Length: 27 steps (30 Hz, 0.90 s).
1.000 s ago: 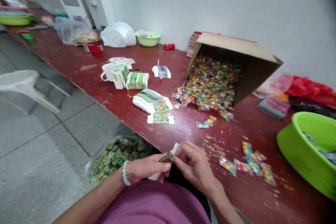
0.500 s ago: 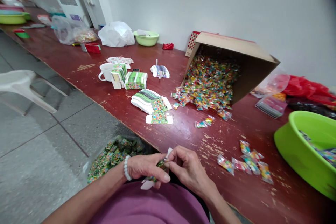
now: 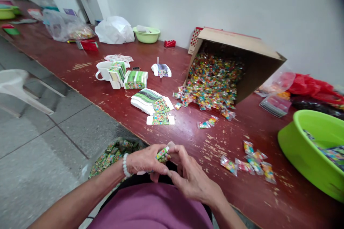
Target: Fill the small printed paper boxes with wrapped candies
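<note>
Two hands in my view: left hand point(image 3: 146, 159) and right hand point(image 3: 190, 180) curled closed, both gripping small green printed box point(image 3: 163, 154); bag of green packets point(image 3: 113, 155) just left of left hand, desk point(image 3: 193, 139) ahead.

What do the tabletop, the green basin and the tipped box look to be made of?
The tabletop looks like wood or board under glossy red-brown paint, flaking to pale patches. The basin seems moulded plastic, smooth and shiny with a thick rounded rim. The box looks like matte brown cardboard, with thin folded flaps.
</note>
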Each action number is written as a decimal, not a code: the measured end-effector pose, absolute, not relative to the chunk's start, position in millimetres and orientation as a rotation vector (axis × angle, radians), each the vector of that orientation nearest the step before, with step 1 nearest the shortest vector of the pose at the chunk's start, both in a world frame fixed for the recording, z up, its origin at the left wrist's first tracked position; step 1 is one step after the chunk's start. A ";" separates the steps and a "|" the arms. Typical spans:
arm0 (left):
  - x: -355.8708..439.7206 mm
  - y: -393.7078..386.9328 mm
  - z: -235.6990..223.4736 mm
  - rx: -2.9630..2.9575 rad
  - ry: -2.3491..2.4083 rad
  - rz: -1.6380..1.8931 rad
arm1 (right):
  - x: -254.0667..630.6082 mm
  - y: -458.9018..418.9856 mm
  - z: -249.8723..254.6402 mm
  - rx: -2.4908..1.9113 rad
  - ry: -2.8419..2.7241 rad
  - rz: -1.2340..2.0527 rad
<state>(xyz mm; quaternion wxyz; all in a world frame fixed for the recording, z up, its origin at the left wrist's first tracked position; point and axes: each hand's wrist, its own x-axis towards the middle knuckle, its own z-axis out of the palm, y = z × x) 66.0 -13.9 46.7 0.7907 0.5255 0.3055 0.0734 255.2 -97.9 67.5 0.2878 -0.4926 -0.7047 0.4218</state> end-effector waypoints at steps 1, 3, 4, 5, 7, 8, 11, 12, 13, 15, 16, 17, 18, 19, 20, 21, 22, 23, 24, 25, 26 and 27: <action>66.8 -13.6 46.4 1.128 0.660 0.174 | 254.4 -97.7 67.4 -1.314 -1.862 1.118; 69.2 -14.6 45.6 1.117 0.686 0.192 | 252.7 -95.3 63.7 -1.360 -1.743 1.058; 71.0 -16.1 45.3 1.111 0.718 0.220 | 252.1 -93.0 60.1 -1.402 -1.651 1.005; 73.2 -18.1 45.1 1.106 0.755 0.248 | 251.7 -90.2 55.7 -1.436 -1.559 0.950; 78.7 -22.5 45.4 1.078 0.816 0.295 | 251.6 -83.6 46.4 -1.433 -1.441 0.906; 81.6 -24.5 45.8 1.060 0.831 0.310 | 251.9 -80.4 42.3 -1.397 -1.411 0.928; 87.7 -27.4 46.8 1.136 0.845 0.351 | 254.8 -73.7 34.9 -1.315 -1.324 1.016; 88.2 -27.7 46.5 1.204 0.862 0.386 | 256.5 -72.4 34.1 -1.338 -1.289 1.005; 87.9 -28.1 45.8 1.272 0.883 0.434 | 258.4 -71.6 33.9 -1.375 -1.265 0.985; 85.9 -30.2 43.2 1.335 0.923 0.551 | 261.5 -70.4 33.9 -1.437 -1.258 0.975; 84.6 -32.2 41.6 1.323 0.946 0.610 | 261.9 -70.0 33.4 -1.443 -1.250 1.000; 83.6 -34.8 40.1 1.295 0.965 0.659 | 261.1 -69.7 32.3 -1.426 -1.221 1.046; 83.0 -37.8 38.8 1.259 0.975 0.693 | 259.1 -69.6 30.6 -1.390 -1.165 1.096; 82.9 -41.0 37.9 1.219 0.981 0.721 | 255.9 -69.7 28.5 -1.345 -1.085 1.143; 83.2 -44.0 37.4 1.182 0.981 0.752 | 251.7 -70.1 26.2 -1.298 -0.990 1.180; 83.9 -46.6 37.4 1.150 0.972 0.784 | 247.1 -70.8 23.9 -1.256 -0.900 1.203; 84.9 -48.5 37.6 1.125 0.954 0.810 | 242.5 -71.8 21.8 -1.226 -0.830 1.208; 85.9 -49.6 37.9 1.108 0.932 0.826 | 238.4 -72.8 20.2 -1.205 -0.793 1.201; 86.8 -49.8 38.3 1.099 0.913 0.836 | 235.1 -73.8 19.1 -1.190 -0.783 1.183; 87.4 -49.3 38.8 1.093 0.894 0.837 | 232.8 -74.7 18.6 -1.179 -0.793 1.159; 87.6 -48.3 39.3 1.087 0.877 0.829 | 231.7 -75.3 18.5 -1.172 -0.816 1.137; 87.4 -46.9 40.0 1.077 0.865 0.814 | 231.7 -75.6 18.9 -1.169 -0.840 1.121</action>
